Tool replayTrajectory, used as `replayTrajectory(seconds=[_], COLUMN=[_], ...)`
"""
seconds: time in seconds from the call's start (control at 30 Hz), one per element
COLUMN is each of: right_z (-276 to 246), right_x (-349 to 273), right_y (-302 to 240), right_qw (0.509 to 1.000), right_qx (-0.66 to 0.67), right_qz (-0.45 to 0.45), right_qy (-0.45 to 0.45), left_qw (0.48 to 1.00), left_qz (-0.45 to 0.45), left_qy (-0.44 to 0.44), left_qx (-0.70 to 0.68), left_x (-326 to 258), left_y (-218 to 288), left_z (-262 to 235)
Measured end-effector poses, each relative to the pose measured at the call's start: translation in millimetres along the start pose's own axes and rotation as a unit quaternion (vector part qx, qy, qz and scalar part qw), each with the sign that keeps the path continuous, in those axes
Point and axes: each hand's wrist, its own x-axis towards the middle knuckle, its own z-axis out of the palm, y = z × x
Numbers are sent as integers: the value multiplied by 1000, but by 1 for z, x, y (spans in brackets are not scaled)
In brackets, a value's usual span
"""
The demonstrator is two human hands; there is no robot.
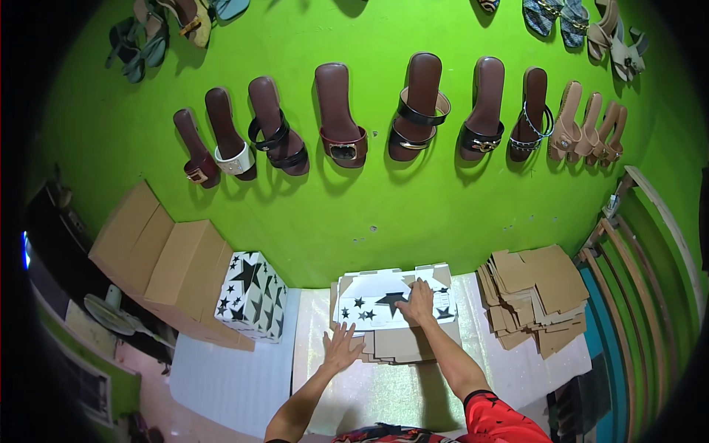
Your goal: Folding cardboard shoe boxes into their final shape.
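White cardboard — black stars, green wall

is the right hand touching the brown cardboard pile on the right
No, the right hand lies on the white star-printed cardboard.

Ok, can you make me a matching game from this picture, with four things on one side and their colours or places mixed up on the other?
Things:
1. right hand
2. wall
3. fan
4. right sleeve

Colours and places:
A. mostly red
B. over at the far left
C. on the white card with black stars
D. bright green

Right pairs: 1-C, 2-D, 3-B, 4-A
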Motion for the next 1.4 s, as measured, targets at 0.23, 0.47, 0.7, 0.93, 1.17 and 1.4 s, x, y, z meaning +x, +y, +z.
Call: replayTrajectory(seconds=[0.23,0.47,0.7,0.93,1.17,1.4], right_z=[-38,-46,-24,-30,-18,-25], right_x=[-81,-187,-284,-370,-439,-428], right_y=[-21,-84,-90,-59,-58,-88], right_qw=[967,932,926,965,987,979], right_qx=[192,196,162,58,66,171], right_qz=[-166,-303,-340,-257,-144,30], right_qy=[25,-26,2,20,29,102], left_qw=[894,777,858,875,913,926], left_qz=[-94,-221,-250,-227,-116,-151], left_qy=[386,101,-129,88,125,32], left_qx=[-208,-581,-431,-418,-369,-345], left_x=[-41,-115,-175,-226,-273,-272], left_y=[-40,-148,-129,-128,-80,-79], left_z=[2,-27,-58,-11,5,-4])
